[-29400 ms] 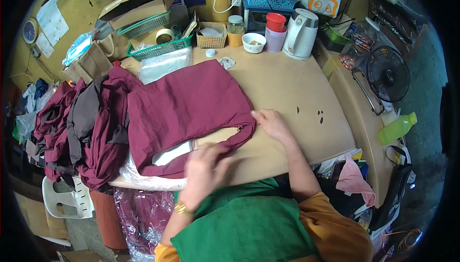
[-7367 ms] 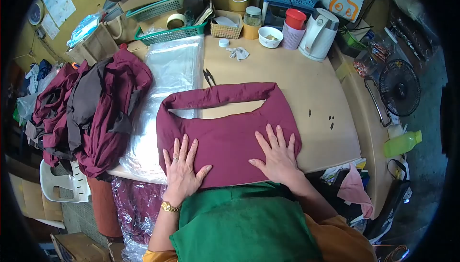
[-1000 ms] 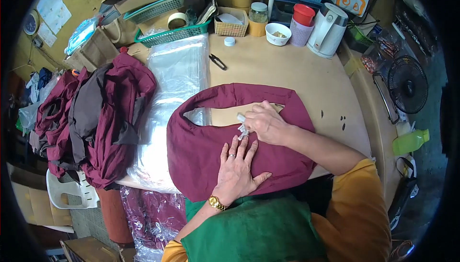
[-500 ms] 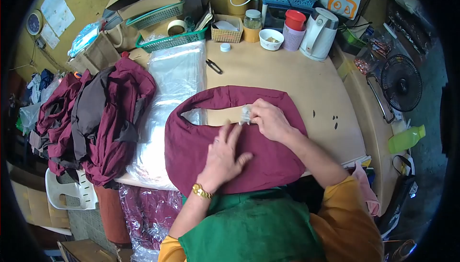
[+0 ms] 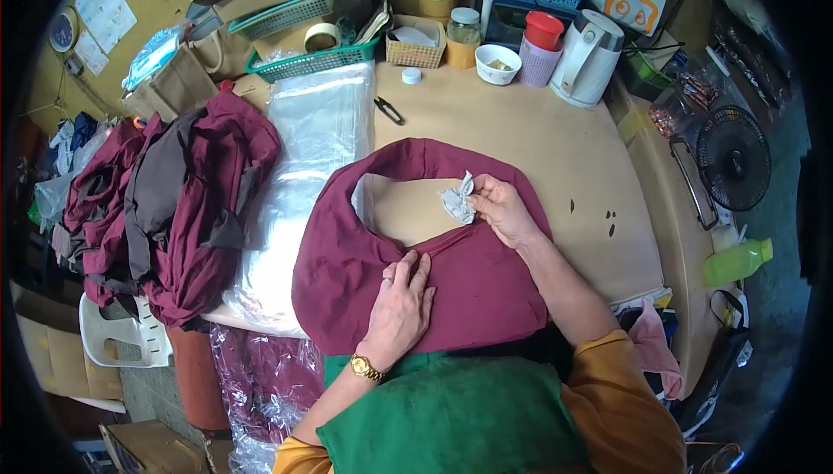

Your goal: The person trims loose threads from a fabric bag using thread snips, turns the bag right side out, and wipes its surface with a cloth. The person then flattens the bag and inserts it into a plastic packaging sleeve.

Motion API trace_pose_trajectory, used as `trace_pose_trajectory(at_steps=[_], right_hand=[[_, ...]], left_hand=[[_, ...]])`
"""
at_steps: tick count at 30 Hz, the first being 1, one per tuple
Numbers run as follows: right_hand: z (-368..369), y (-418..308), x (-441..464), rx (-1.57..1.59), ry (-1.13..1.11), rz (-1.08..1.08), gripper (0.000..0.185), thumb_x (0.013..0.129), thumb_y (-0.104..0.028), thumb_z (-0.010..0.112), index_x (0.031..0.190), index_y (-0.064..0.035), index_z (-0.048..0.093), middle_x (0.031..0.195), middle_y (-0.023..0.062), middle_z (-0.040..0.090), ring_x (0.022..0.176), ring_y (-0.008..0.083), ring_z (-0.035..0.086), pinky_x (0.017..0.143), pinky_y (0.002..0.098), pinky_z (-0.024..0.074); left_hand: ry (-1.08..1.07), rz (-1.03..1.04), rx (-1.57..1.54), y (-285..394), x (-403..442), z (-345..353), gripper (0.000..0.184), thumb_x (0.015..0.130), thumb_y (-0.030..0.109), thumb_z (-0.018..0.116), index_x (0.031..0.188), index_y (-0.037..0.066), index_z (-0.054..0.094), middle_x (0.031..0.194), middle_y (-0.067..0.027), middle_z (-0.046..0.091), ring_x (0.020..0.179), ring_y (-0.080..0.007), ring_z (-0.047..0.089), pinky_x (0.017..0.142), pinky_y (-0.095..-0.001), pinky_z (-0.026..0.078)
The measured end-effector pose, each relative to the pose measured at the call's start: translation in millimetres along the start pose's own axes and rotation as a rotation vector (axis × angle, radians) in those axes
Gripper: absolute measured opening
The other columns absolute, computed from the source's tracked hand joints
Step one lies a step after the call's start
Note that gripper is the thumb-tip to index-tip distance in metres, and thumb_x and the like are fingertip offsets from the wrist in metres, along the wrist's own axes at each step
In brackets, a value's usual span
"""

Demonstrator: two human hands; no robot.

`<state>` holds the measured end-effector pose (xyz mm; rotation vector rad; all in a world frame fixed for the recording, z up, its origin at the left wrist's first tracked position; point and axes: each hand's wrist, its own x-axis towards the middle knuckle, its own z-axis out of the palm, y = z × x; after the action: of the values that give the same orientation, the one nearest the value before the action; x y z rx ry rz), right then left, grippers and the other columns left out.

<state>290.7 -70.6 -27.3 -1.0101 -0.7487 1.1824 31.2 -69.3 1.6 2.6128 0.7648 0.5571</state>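
A maroon fabric bag (image 5: 468,292) with a wide curved strap lies on the table in front of me. My left hand (image 5: 401,305) presses on its front panel, the closed fingers gripping the fabric at the edge of the opening. A zip or seam (image 5: 451,238) runs along that edge toward my right hand (image 5: 503,212), whose fingers pinch a crumpled white rag (image 5: 457,200) over the gap under the strap. Whether the rag is cloth or paper I cannot tell.
Clear plastic bags (image 5: 317,127) lie left of the bag, beside a heap of maroon and grey fabric (image 5: 186,205). Thread snips (image 5: 390,111) and a white cap (image 5: 411,76) lie behind. A kettle (image 5: 588,62), a bowl (image 5: 495,65) and baskets (image 5: 317,64) line the back.
My left hand has moved down and gathered its spread fingers onto the opening's edge. That edge is pulled lower, so the gap looks wider. My right hand has shifted slightly right with the rag.
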Motion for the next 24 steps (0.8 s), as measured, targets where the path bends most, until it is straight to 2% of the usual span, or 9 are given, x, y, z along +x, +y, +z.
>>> trace_pose_trajectory(at_steps=[4,6,9,14,18,21,22,23,24], right_hand=[[30,-2,1,-0.536,-0.082,0.021,0.014,0.087,0.004,0.060,0.098,-0.0008,0.067,0.094,0.0063,0.067,0.083,0.0166,0.065,0.074,0.0306,0.0528],[52,4,-4,-1.000,-0.324,-0.438,0.013,0.079,0.002,0.062,0.091,-0.0027,0.067,0.088,0.0081,0.064,0.086,0.0245,0.063,0.078,0.0380,0.0493],[62,5,-19,-1.207,-0.342,-0.601,0.009,0.074,0.000,0.063,0.081,-0.0049,0.065,0.084,0.0101,0.059,0.088,0.0301,0.060,0.080,0.0423,0.0447],[57,-9,-12,-1.404,-0.482,-0.502,0.008,0.074,0.002,0.060,0.074,-0.0066,0.060,0.083,0.0085,0.058,0.087,0.0288,0.059,0.078,0.0405,0.0442],[62,7,-3,-1.246,-0.340,-0.625,0.005,0.075,0.001,0.061,0.075,-0.0045,0.059,0.085,0.0103,0.058,0.085,0.0290,0.059,0.077,0.0386,0.0456],[30,33,10,-0.525,-0.114,-0.257,0.002,0.089,-0.002,0.059,0.091,-0.0019,0.061,0.090,0.0052,0.062,0.085,0.0167,0.061,0.075,0.0295,0.0491],[17,26,19,-0.491,-0.018,-0.131,0.006,0.094,-0.002,0.057,0.100,-0.0032,0.059,0.094,0.0028,0.062,0.088,0.0118,0.060,0.077,0.0273,0.0494],[8,24,24,-0.151,0.000,-0.077,0.008,0.095,-0.004,0.058,0.103,-0.0037,0.057,0.097,0.0028,0.062,0.089,0.0122,0.060,0.079,0.0279,0.0495],[9,15,27,0.188,0.019,-0.024,0.011,0.096,-0.006,0.059,0.106,-0.0042,0.056,0.099,0.0029,0.062,0.090,0.0125,0.060,0.081,0.0284,0.0497]], left_hand=[[-0.004,-0.019,-0.006,-1,0,3,0.052,0.089,0.010,0.061,0.137,-0.005,0.049,0.132,-0.0223,0.047,0.116,-0.0389,0.049,0.103,-0.0436,0.043],[-0.020,-0.046,-0.019,1,0,1,0.051,0.088,0.009,0.061,0.136,-0.005,0.049,0.132,-0.0227,0.047,0.116,-0.0390,0.049,0.102,-0.0439,0.043],[-0.032,-0.075,-0.040,1,0,2,0.049,0.087,0.008,0.062,0.133,-0.004,0.050,0.132,-0.0236,0.047,0.116,-0.0395,0.049,0.101,-0.0445,0.043],[0.009,-0.049,-0.021,-1,1,7,0.045,0.085,0.007,0.063,0.127,-0.003,0.052,0.133,-0.0237,0.047,0.115,-0.0404,0.049,0.100,-0.0448,0.043],[0.056,-0.093,-0.053,0,11,0,0.050,0.085,0.008,0.065,0.132,-0.001,0.049,0.134,-0.0228,0.048,0.115,-0.0404,0.050,0.100,-0.0455,0.043],[0.042,-0.134,-0.083,-14,35,-18,0.053,0.087,0.010,0.065,0.136,0.003,0.047,0.125,-0.0208,0.054,0.100,-0.0404,0.059,0.087,-0.0458,0.050],[0.006,-0.160,-0.079,-19,44,-20,0.052,0.087,0.011,0.065,0.135,0.005,0.048,0.120,-0.0193,0.057,0.092,-0.0393,0.063,0.080,-0.0457,0.053],[0.044,-0.124,-0.107,-23,53,-23,0.040,0.086,0.008,0.065,0.126,0.007,0.057,0.105,-0.0186,0.059,0.083,-0.0391,0.065,0.073,-0.0453,0.055],[0.045,-0.120,-0.106,-27,60,-24,0.040,0.086,0.008,0.065,0.126,0.007,0.057,0.105,-0.0186,0.059,0.083,-0.0391,0.065,0.073,-0.0453,0.055]])
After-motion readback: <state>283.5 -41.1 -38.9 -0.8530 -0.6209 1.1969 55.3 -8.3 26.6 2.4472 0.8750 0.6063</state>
